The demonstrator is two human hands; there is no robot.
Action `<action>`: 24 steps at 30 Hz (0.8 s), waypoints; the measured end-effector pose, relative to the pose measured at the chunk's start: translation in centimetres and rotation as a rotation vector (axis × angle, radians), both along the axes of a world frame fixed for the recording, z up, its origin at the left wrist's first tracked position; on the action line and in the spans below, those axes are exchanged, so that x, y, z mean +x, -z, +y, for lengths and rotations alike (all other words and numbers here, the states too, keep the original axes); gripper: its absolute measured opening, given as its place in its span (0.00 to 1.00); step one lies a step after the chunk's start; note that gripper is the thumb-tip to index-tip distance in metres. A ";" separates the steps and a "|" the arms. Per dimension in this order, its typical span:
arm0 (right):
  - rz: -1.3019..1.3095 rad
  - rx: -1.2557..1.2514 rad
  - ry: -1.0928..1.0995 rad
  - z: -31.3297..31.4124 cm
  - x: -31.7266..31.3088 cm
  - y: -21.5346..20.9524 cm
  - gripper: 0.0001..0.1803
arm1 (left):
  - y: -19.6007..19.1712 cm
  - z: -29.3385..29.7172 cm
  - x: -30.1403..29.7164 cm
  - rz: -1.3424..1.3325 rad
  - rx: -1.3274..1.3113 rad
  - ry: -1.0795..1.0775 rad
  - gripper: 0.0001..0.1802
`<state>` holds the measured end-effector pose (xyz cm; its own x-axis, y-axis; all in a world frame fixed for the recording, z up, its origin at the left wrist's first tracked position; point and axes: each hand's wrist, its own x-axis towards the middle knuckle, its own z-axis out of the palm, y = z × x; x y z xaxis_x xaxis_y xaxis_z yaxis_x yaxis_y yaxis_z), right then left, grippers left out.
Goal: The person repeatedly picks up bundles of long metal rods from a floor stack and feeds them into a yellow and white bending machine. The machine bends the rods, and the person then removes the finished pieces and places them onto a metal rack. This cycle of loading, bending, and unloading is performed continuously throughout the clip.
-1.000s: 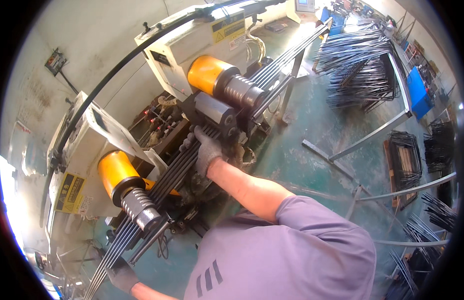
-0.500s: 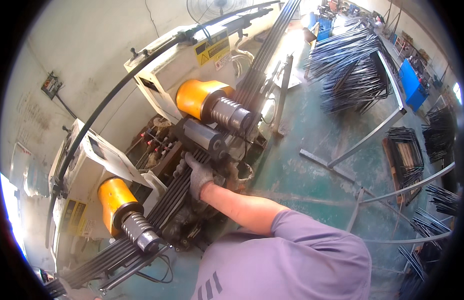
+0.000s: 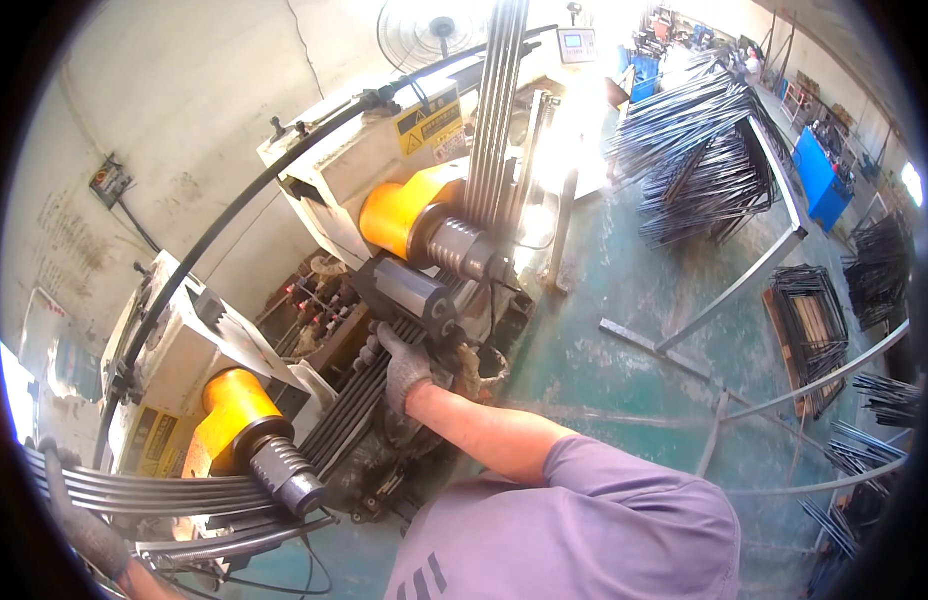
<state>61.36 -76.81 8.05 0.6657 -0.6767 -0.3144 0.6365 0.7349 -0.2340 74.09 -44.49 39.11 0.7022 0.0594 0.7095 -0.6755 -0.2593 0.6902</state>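
A flat bundle of dark metal rods (image 3: 359,410) runs through a bending machine and curves around two ridged steel rollers, the near one (image 3: 284,475) and the far one (image 3: 464,250). My right hand (image 3: 402,365), in a grey knit glove, is closed over the bundle's middle, just below a dark steel block (image 3: 414,285). At the far left, my gloved left hand (image 3: 84,525) grips the rods near their left ends, its thumb sticking up beside them. Past the far roller, the rods rise steeply toward the top.
Orange roller housings (image 3: 242,405) project from white machine boxes. A black hose (image 3: 214,215) arches over them. A wall fan (image 3: 441,28) and a small control panel (image 3: 576,43) are behind. To the right stand a metal frame (image 3: 734,290) and stacked bent rods (image 3: 694,150) on the green floor.
Both ends of the rod bundle have bent up around the rollers, and the orange housings have turned. My left hand has risen with the left ends; my right hand stays nearly in place.
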 end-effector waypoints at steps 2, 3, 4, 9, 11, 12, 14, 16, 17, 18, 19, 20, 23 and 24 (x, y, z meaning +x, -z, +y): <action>-0.009 0.017 -0.016 0.3 0.3 0.4 0.10 | -0.5 -2.3 -1.5 0.002 0.075 0.035 0.16; -0.016 0.026 -0.028 0.4 0.4 0.4 0.10 | -0.8 -3.3 -2.6 0.020 0.113 0.056 0.16; -0.022 0.017 -0.016 0.0 0.3 0.4 0.10 | -0.6 -4.9 -2.8 0.029 0.140 0.095 0.16; -0.056 0.000 -0.029 -0.4 -0.5 -0.1 0.10 | -0.6 -10.8 -2.7 -0.143 0.282 0.117 0.15; -0.056 -0.018 -0.054 -0.4 0.0 -0.8 0.09 | -0.9 -9.7 -3.2 -0.132 0.267 0.242 0.15; -0.033 -0.031 -0.066 0.0 0.2 -0.7 0.09 | -0.7 -8.7 -3.3 -0.113 0.270 0.297 0.15; 0.019 -0.063 -0.117 0.7 0.5 -0.3 0.09 | -0.7 -9.0 -4.3 -0.098 0.308 0.210 0.14; 0.134 -0.068 -0.142 -2.0 0.0 1.9 0.11 | -0.3 -12.1 -4.5 -0.125 0.316 0.171 0.21; 0.225 -0.258 -0.064 -2.5 -0.4 2.3 0.10 | -0.2 -12.3 -4.4 -0.151 0.378 0.193 0.22; 0.188 -0.200 -0.137 -1.5 -0.9 0.8 0.11 | -0.7 -11.3 -4.4 -0.020 0.427 0.154 0.18; 0.170 -0.247 -0.111 -1.6 -0.8 1.1 0.13 | -0.6 -10.3 -3.5 -0.268 0.674 0.087 0.14; 0.256 -0.215 -0.178 -0.7 -1.2 -0.9 0.13 | -0.3 -9.2 -2.5 -0.574 0.904 -0.056 0.11; 0.070 -0.157 -0.210 0.1 -1.4 -1.0 0.16 | -0.5 -7.8 -2.9 -1.016 1.128 -0.320 0.05; 0.026 -0.154 -0.234 -0.7 -0.8 0.8 0.17 | -0.8 -8.1 -3.7 -1.050 1.192 -0.406 0.04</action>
